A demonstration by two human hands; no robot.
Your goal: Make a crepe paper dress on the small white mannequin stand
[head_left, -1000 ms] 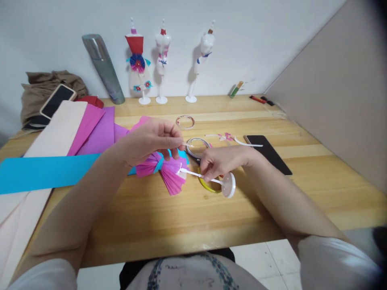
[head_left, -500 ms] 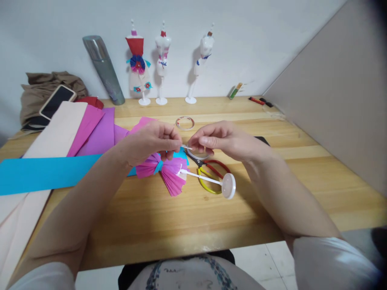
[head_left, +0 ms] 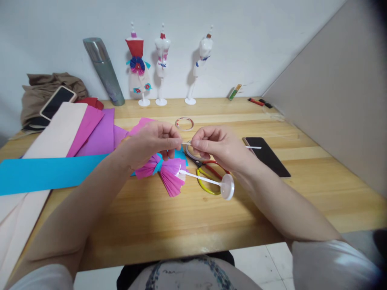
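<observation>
Between my two hands runs a thin white strip (head_left: pixel 186 143), possibly tape. My left hand (head_left: pixel 161 139) pinches one end of it between thumb and fingers. At the strip's other side, the thumb and forefinger of my right hand (head_left: pixel 214 141) are closed on it. Just below lies a small mannequin on its side, in a pink and purple crepe paper dress (head_left: pixel 171 175) with a blue band at the waist; its white stand (head_left: pixel 227 187) points right. Scissors (head_left: pixel 208 191) with red and yellow handles lie under the stand. A tape roll (head_left: pixel 190 153) is partly hidden behind my right fingers.
Another tape roll (head_left: pixel 184 119) lies farther back. A dark phone (head_left: pixel 269 159) with a white strip across it is at right. Several crepe paper sheets (head_left: pixel 45 173) cover the left side. Three mannequins (head_left: pixel 161 66) and a grey bottle (head_left: pixel 105 72) stand by the wall.
My right hand has moved slightly down and its thumb and forefinger have closed on the white strip. The phone at right, mostly hidden before, now shows.
</observation>
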